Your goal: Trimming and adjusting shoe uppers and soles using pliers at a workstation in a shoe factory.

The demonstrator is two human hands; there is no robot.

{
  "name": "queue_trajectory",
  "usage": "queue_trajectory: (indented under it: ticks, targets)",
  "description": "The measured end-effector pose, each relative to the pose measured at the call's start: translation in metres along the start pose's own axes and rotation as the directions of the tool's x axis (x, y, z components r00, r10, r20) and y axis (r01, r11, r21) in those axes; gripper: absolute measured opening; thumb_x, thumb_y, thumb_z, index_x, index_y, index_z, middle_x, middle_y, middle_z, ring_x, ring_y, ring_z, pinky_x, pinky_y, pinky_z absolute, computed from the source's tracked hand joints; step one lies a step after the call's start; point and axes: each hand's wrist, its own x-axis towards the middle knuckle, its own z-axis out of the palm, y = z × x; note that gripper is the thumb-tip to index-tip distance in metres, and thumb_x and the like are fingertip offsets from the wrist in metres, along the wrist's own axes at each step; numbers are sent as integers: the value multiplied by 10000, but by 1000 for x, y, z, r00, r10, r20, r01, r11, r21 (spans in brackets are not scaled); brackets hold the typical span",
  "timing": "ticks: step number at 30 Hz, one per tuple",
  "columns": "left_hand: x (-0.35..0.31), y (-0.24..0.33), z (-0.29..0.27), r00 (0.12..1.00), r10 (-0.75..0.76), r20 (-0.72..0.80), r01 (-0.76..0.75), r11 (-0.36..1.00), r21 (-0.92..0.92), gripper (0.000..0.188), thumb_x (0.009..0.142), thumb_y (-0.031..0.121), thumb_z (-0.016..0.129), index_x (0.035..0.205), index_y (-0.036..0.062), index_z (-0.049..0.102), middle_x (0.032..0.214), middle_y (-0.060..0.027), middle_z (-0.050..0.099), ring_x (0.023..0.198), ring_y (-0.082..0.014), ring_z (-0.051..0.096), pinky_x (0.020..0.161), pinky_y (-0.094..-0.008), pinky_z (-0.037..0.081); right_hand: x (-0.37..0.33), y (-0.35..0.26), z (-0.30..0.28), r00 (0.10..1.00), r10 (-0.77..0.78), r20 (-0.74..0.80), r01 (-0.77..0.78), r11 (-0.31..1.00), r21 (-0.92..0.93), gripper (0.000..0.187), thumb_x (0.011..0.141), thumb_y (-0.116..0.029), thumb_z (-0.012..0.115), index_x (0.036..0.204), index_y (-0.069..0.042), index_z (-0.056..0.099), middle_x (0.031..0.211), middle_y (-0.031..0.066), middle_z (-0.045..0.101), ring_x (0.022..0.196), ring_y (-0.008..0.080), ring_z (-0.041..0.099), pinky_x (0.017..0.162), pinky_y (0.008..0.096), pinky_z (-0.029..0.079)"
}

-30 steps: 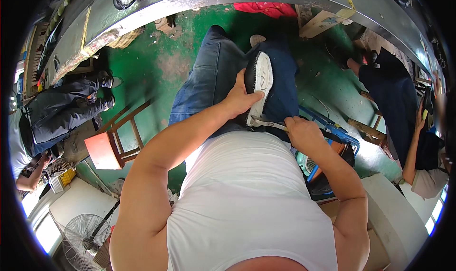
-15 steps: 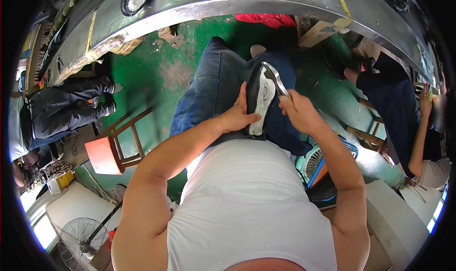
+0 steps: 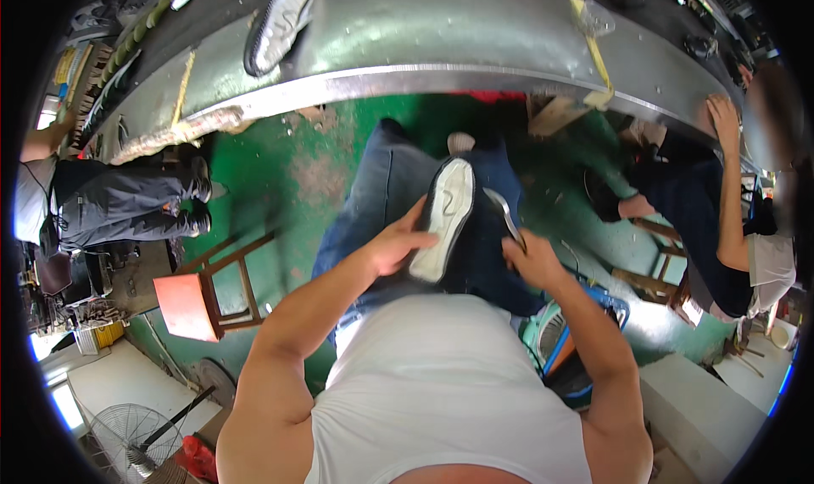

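Note:
A shoe (image 3: 447, 213) lies sole up over my lap, its pale, unfinished underside showing inside a dark stitched edge. My left hand (image 3: 402, 242) is closed around the shoe's left side near the heel, thumb on the sole. To the right of it, my right hand (image 3: 532, 258) grips a silvery metal hand tool (image 3: 504, 213) with a curved, hooked end; its exact kind is unclear. That end points away from me and stands apart from the shoe. Ahead, another shoe (image 3: 282, 26) with a similar pale sole rests on the metal-topped bench (image 3: 441, 26).
The bench's front edge runs across beyond my knees. A stool with an orange seat (image 3: 186, 306) stands left, a green fan (image 3: 547, 336) beside my right hip, and a wire-caged fan (image 3: 136, 437) behind left. Co-workers are at the left (image 3: 127, 204) and right (image 3: 687, 204).
The tool has come off the sole and drawn back to the right. The shoe has turned so its sole faces up more fully. My view has tilted up, showing more bench.

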Motion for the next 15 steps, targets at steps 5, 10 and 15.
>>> queue_trajectory:
  ticks: [5, 10, 15]
  targets:
    - [-31, 109, 43, 943, 327, 61, -326, 945, -20, 974, 796, 88, 733, 1587, 87, 165, 1314, -187, 584, 997, -272, 688, 850, -411, 575, -38, 47, 8, 995, -51, -92, 32, 981, -192, 434, 880, -422, 696, 940, 0, 615, 804, 179, 686, 760, 306, 691, 703, 406, 519]
    - [49, 299, 64, 798, 590, -122, -418, 688, 593, 985, 803, 105, 740, 1574, 9, 135, 1246, -211, 622, 962, -258, 689, 800, -388, 584, -51, 35, 1, 989, 112, -91, -119, 990, -75, 486, 809, -445, 769, 980, -11, 630, 824, 189, 686, 824, 345, 696, 741, 425, 520]
    - [142, 416, 83, 589, 807, 42, 467, -382, 798, 840, 836, 339, 683, 1563, 187, 291, 1645, -127, 142, 1462, -359, 228, 1162, -514, 298, -63, 44, 2, 998, 40, -53, -38, 999, 32, 448, 781, -364, 823, 1003, -23, 636, 904, 135, 705, 856, 321, 707, 793, 401, 535]
